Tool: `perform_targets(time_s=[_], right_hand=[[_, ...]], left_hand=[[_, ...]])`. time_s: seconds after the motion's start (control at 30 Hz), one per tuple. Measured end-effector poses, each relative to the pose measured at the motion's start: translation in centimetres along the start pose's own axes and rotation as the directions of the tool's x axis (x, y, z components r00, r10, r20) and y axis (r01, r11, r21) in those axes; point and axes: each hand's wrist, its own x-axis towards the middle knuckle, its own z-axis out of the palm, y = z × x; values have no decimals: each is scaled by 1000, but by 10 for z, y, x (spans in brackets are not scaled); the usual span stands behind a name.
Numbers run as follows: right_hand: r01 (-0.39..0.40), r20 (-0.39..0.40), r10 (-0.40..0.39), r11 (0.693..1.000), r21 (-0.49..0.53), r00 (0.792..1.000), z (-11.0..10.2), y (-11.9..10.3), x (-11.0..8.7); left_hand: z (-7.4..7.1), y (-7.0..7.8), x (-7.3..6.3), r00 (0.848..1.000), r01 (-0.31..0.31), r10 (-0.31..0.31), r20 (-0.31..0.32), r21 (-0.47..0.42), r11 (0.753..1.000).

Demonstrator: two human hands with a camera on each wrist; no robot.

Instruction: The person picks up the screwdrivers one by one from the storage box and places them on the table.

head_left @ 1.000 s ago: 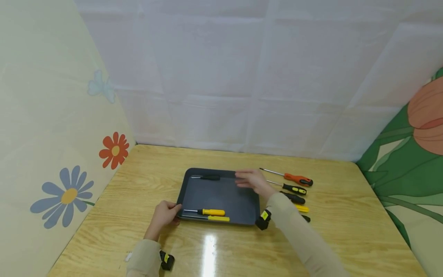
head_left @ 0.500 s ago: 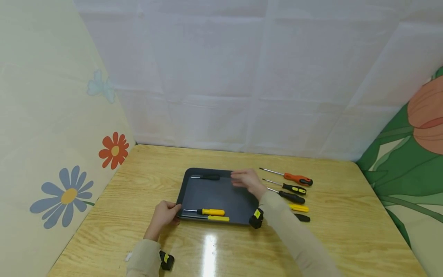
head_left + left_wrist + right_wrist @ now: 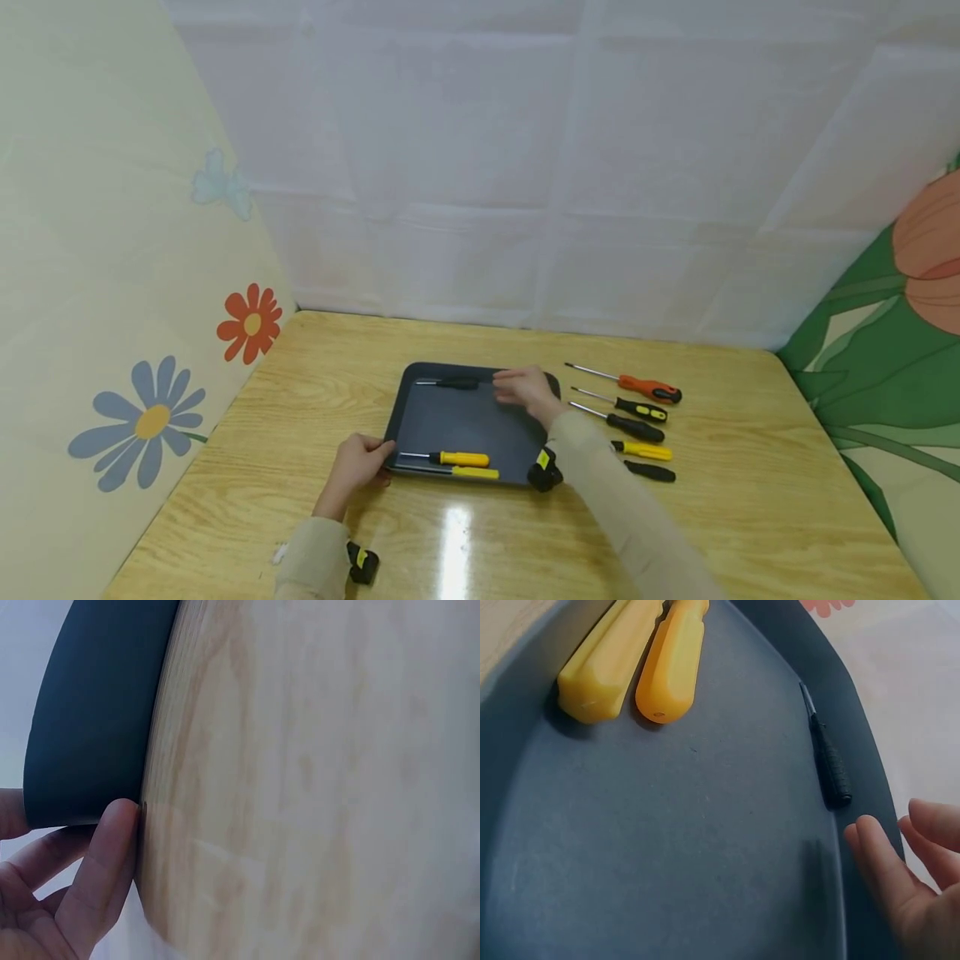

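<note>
A dark grey tray [image 3: 450, 421] lies on the wooden table. My left hand [image 3: 356, 462] grips its near left corner, with fingers on the tray's wall [image 3: 97, 712] in the left wrist view. Over the far right part of the tray is my right hand [image 3: 527, 392], its fingers extended and holding nothing. Those fingertips [image 3: 866, 825] sit by the far rim, close to the handle end of a small black screwdriver [image 3: 830, 761]. Along the near side of the tray lie two yellow-handled screwdrivers, one [image 3: 465, 459] just behind the other [image 3: 476, 472].
Right of the tray, several screwdrivers lie in a column: orange and black [image 3: 648, 389], black and yellow [image 3: 641, 410], black [image 3: 635, 428], yellow [image 3: 647, 451], and a black handle [image 3: 651, 472] nearest me. A white cloth [image 3: 450, 167] hangs behind the table.
My right hand has shifted left over the tray, and its sleeve now uncovers more of the screwdrivers on the right. The left hand stays on the tray's corner.
</note>
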Motion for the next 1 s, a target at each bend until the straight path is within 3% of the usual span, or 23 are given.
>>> perform_targets(time_s=[0.5,1.0], right_hand=[[-84,-12,83,996,-20,996,15,3,12],[-73,4,73,997,17,997,25,7,19]], left_hand=[[1,-1,1,1000,0,0,-6,-13,1000],[0,-2,1,1000,-9,9,3,-9,1000]])
